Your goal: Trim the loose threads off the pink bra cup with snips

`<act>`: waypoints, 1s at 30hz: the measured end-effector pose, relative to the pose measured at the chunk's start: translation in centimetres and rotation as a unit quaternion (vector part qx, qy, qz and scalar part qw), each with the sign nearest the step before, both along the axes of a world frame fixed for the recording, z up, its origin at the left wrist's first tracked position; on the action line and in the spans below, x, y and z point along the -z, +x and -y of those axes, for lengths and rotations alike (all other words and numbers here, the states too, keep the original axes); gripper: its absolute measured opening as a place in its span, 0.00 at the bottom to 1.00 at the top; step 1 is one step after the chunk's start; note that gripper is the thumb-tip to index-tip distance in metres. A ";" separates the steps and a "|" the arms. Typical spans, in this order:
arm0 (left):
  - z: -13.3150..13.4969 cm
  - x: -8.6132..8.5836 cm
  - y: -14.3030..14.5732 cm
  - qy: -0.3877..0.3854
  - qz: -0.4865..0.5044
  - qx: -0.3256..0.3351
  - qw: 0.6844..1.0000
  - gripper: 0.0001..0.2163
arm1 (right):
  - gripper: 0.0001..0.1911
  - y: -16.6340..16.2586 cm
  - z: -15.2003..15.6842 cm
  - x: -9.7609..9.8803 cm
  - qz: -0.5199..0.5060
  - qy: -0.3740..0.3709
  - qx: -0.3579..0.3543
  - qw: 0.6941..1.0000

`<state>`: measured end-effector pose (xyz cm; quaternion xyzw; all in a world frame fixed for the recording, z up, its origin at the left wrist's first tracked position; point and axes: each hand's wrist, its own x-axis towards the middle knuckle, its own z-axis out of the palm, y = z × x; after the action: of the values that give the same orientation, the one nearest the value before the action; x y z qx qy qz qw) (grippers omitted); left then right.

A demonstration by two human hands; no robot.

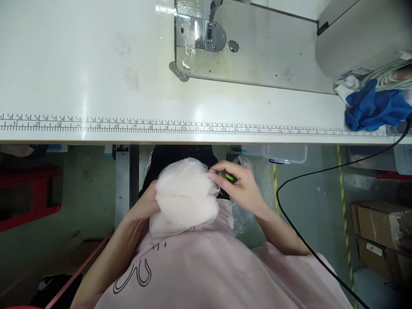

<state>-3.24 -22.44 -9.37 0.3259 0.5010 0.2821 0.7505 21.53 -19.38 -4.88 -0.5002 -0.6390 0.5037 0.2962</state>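
Note:
A bundle of sheer white fabric (185, 195), with frayed threads along its right and lower edges, is held up over my lap. My left hand (149, 201) grips it from the left side, and the fingers disappear behind the cloth. At the right edge of the fabric is my right hand (241, 182), closed around a small green-and-black handled tool (229, 176). The tool's thin dark tip points left toward the cloth. Its exact kind is not clear, as the fingers cover much of it. My right thumb and fingertips are at the fabric's edge.
A white table (80, 86) with a ruler strip (180, 128) along its front edge lies ahead. On it are a sewing machine (257, 51) and a blue cloth (376, 105). A black cable (289, 219) hangs at the right. A red stool (28, 193) stands at lower left, cardboard boxes (373, 223) at right.

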 end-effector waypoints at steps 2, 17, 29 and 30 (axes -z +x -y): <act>0.1 0.2 -0.1 -0.002 -0.003 -0.003 1.000 0.12 | 0.10 0.0 -0.6 0.2 -0.036 -0.062 -0.002 0.997; 0.8 0.7 -0.7 0.004 -0.081 -0.028 0.996 0.17 | 0.06 1.3 0.9 -1.4 0.074 0.107 -0.072 0.989; 0.7 0.3 -0.6 0.042 -0.060 0.025 0.997 0.10 | 0.07 0.2 0.5 -1.4 0.063 0.127 -0.069 0.987; 0.7 0.3 -0.5 0.041 -0.055 0.027 0.997 0.10 | 0.07 0.1 0.5 -1.4 0.062 0.131 -0.069 0.987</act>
<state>-3.78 -23.13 -9.69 0.3850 0.5207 0.2641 0.7148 21.66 -19.91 -3.52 -0.4425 -0.7494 0.4029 0.2834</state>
